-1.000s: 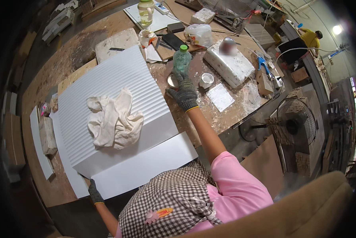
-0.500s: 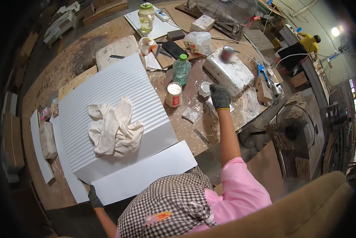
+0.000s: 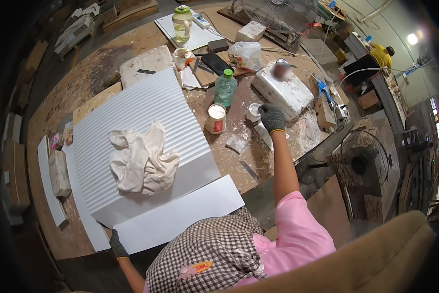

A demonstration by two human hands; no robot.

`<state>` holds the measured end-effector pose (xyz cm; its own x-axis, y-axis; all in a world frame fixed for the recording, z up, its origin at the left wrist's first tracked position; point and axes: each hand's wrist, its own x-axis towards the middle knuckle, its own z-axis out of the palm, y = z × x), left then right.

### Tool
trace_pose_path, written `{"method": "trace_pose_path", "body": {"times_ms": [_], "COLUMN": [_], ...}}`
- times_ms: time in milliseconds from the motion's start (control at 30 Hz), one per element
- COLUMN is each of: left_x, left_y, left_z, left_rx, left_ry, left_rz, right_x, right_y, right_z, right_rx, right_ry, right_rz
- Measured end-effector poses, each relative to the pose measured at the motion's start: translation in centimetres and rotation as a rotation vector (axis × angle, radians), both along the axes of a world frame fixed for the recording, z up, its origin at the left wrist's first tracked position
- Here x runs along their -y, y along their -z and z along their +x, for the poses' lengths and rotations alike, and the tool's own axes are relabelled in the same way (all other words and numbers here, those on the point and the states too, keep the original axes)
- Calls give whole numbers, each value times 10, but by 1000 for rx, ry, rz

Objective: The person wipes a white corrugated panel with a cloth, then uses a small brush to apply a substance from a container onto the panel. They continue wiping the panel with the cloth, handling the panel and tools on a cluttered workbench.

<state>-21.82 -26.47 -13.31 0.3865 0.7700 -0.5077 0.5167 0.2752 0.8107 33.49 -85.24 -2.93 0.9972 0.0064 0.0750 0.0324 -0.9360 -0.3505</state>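
My left hand (image 3: 117, 244), in a dark grey knitted glove, grips the near edge of a white panel (image 3: 180, 211) by its left corner. Above that flat strip rises a ribbed white section (image 3: 131, 105). A crumpled cream cloth (image 3: 143, 158) lies across the ribs. My right hand (image 3: 273, 118), gloved the same way, is stretched forward to the right side of the bench. Its fingers are curled beside a small white cup (image 3: 253, 111); whatever they pinch is too small to make out. Left of this cup stand a larger tub of white paste (image 3: 216, 118) and a green-capped bottle (image 3: 225, 88).
A foam block (image 3: 284, 90) lies beyond my right hand. A small plastic packet (image 3: 236, 144) and a metal strip (image 3: 249, 169) lie nearer on the bench. A jug (image 3: 182, 24) and a fan (image 3: 278, 17) stand at the back. Far right, a person in yellow (image 3: 381, 56) bends over.
My right hand stays by the small white cup, its fingers slightly shifted. My left hand keeps its place at the panel's edge. The whole view has moved very slightly.
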Motion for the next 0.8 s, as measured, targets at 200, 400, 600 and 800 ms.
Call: {"method": "trace_pose_path", "body": {"times_ms": [200, 400, 600, 800], "left_x": [-7, -8, -10, -19], "left_y": [9, 10, 12, 19], "left_z": [-5, 0, -6, -3], "left_rx": [-12, -20, -41, -78], "left_ry": [-5, -6, -21, 6], "left_rz": [3, 6, 18, -8], "right_x": [5, 45, 50, 88], "right_y": [-2, 63, 59, 97], "right_z": [8, 44, 22, 7], "right_rx": [-112, -200, -245, -42], "right_ry": [66, 164, 352, 187], "right_rz": [43, 517, 1115, 1362]}}
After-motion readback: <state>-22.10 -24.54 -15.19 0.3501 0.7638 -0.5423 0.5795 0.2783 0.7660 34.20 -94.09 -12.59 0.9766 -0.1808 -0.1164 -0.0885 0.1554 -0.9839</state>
